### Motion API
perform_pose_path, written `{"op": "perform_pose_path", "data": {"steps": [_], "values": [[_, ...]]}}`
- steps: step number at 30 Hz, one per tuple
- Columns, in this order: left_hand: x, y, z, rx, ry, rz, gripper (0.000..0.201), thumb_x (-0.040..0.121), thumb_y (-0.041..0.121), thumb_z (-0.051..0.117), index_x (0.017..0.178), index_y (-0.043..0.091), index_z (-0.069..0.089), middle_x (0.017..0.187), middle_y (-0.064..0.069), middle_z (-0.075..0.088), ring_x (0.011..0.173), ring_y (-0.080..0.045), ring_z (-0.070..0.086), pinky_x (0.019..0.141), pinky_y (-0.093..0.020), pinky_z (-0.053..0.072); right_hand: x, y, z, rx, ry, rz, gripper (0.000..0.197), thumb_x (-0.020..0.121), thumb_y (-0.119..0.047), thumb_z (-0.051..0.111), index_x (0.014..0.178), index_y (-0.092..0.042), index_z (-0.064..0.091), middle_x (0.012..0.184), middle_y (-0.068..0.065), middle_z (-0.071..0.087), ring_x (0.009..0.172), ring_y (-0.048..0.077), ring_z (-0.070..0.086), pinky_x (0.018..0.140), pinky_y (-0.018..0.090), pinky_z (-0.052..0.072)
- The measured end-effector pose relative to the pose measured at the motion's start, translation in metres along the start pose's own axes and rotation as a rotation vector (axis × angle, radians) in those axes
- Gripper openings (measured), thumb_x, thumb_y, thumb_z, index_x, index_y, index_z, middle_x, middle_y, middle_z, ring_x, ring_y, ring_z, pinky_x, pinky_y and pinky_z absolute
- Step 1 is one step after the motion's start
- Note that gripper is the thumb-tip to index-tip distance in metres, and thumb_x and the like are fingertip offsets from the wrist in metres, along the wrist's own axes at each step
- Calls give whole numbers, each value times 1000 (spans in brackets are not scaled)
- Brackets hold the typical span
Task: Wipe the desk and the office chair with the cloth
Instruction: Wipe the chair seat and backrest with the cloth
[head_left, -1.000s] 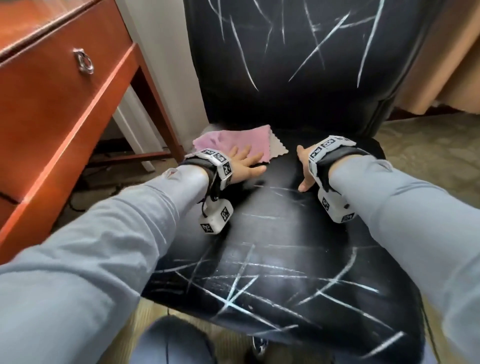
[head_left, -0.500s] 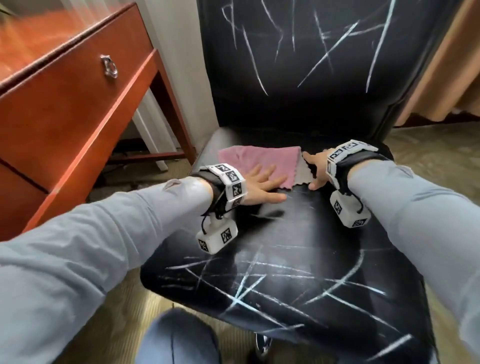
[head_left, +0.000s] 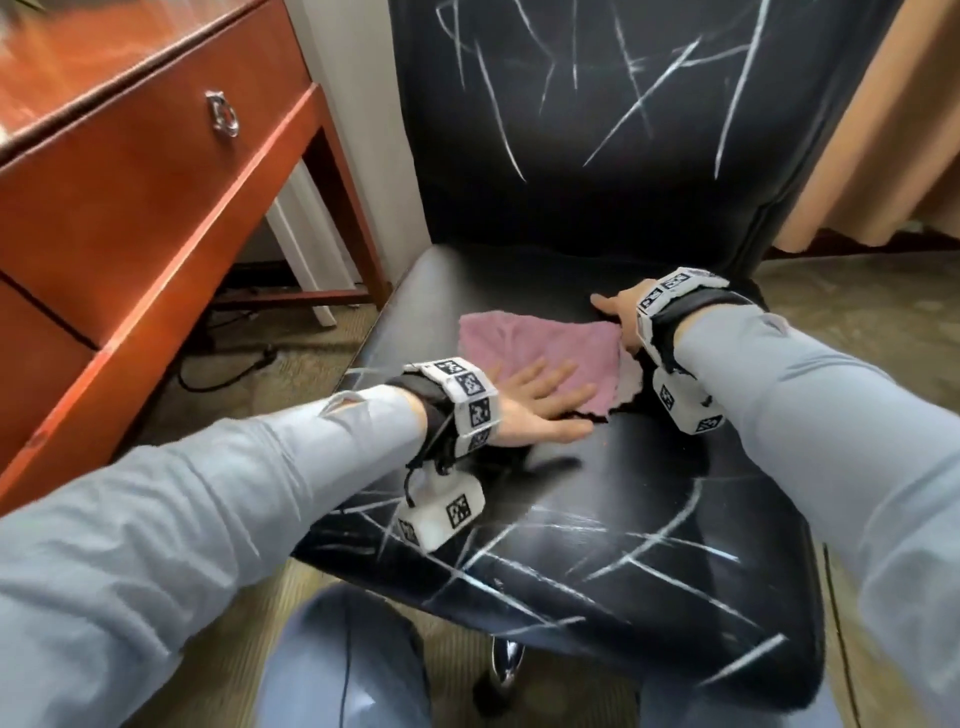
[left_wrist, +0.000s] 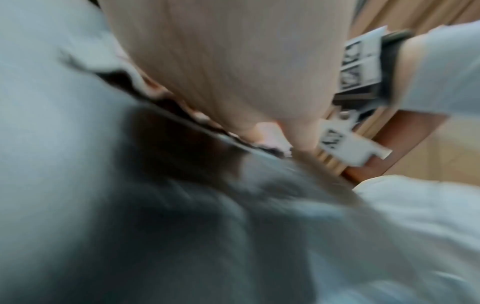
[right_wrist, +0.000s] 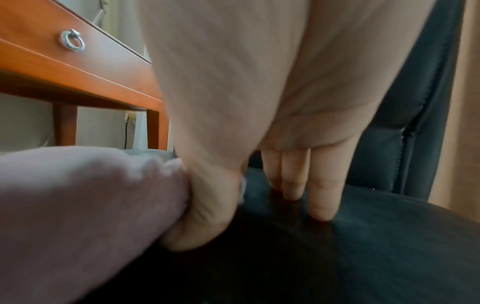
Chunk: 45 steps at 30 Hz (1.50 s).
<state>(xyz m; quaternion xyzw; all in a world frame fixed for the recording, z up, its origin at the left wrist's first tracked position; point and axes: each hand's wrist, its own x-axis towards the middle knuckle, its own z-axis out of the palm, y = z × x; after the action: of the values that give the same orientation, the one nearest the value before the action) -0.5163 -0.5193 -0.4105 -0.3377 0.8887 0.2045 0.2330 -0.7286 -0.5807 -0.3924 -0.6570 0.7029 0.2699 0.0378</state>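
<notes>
Chair seat (head_left: 597, 519): cloth (head_left: 545, 343) mid-rear.

Head view looks down; both wrist views sit close, sharing the chair seat (head_left: 649, 499).

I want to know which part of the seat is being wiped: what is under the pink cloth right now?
The pink cloth lies flat on the black chair seat, under the left hand. The seat beneath it is covered, so any marks there cannot be seen.
</notes>
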Motion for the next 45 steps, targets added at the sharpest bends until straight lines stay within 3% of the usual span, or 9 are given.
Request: {"op": "perform_pose_path", "data": {"steps": [3,5,7,13,20,28,35,40,45], "values": [[10,-44,-24,-11,71,-135,87,84,79,15,159,35,7,167,0,-9,153,-26,-12,122,-51,-10,-5,4,1,58,-3,6,91,91,-46,63,158,-25,6,157,10,32,141,31,35,110,36,32],[10,-69,-34,59,69,-312,108,60,93,7,157,44,5,166,1,-14,152,-32,-15,119,-59,-10,-6,8,7,69,16,-5,100,85,-55,67,157,-28,4,159,9,29,142,32,35,110,37,32],[9,-58,-24,-6,84,-384,104,66,98,16,155,48,-4,163,6,-22,150,-32,-21,117,-62,-14,-3,4,10,21,-8,-15,100,84,-58,65,157,-30,3,160,8,25,143,32,32,112,42,30],[-7,28,12,-49,-28,-60,82,84,87,24,154,52,-2,164,14,-18,151,-18,-20,118,-59,-14,-7,-4,-1,-94,26,-44,74,92,-37,55,155,-30,17,146,15,46,126,35,52,103,42,42],[-1,-46,-25,-60,77,-450,92,76,94,23,153,52,-1,165,9,-18,152,-31,-13,117,-61,-14,-20,20,14,33,-54,6,96,85,-53,67,157,-30,8,153,10,39,134,32,45,104,36,37],[10,50,-4,-62,-38,-91,85,81,90,24,152,54,-4,163,14,-21,151,-22,-21,115,-65,-15,-18,13,12,-36,-69,-19,98,82,-53,66,157,-33,5,158,11,29,143,32,32,115,43,29],[3,-28,-23,-63,64,-433,94,73,95,25,152,53,-6,163,11,-22,152,-28,-15,116,-63,-14,-33,25,20,134,-60,17,110,77,-63,70,157,-32,1,159,8,26,142,32,33,112,42,31],[5,24,1,-109,43,-249,98,74,94,31,152,52,-8,162,12,-25,149,-26,-26,115,-65,-15,-25,19,8,69,-91,41,90,53,-60,82,127,-16,59,123,7,65,109,30,64,93,42,53],[24,23,-7,-94,-52,-121,95,69,97,23,151,57,-3,162,17,-21,150,-21,-21,115,-65,-14,-41,18,10,51,-87,131,66,74,-40,76,130,-11,56,125,12,59,115,36,58,98,45,48]]}}
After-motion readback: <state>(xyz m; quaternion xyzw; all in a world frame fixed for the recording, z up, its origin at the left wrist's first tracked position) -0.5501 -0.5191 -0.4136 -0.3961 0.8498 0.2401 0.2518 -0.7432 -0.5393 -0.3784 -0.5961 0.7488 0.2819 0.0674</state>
